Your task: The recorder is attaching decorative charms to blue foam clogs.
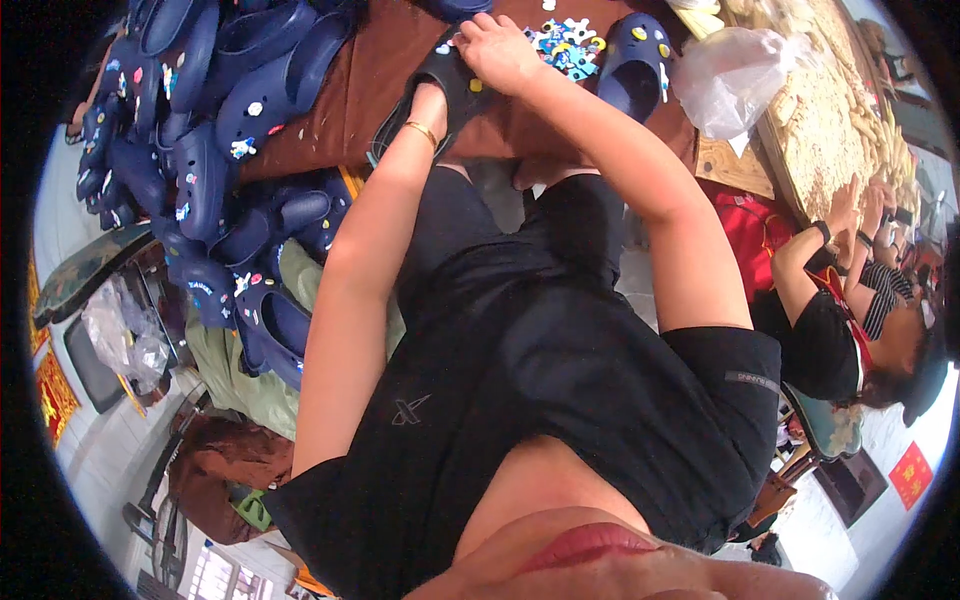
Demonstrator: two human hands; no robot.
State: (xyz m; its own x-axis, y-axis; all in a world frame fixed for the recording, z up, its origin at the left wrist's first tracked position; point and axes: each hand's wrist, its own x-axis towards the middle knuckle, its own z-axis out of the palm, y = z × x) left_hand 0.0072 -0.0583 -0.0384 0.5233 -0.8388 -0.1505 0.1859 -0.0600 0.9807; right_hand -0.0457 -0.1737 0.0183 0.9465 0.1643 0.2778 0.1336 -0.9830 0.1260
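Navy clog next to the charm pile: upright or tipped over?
Upright: the navy foam clog rests sole-down on the brown table, its opening facing up, coloured charms on its top.

Clear plastic bag (pixel 735 75) on table, upper right.

The right hand (pixel 498 50) pressed down on a dark clog (pixel 440 85) on the brown table (pixel 370 70), while the left hand (pixel 430 100) sat beneath the clog, mostly hidden. Colourful charms (pixel 565 45) lay just beside the right hand, with another navy clog (pixel 632 65) beyond them. A heap of navy clogs (pixel 200 120) covered the table's left side.
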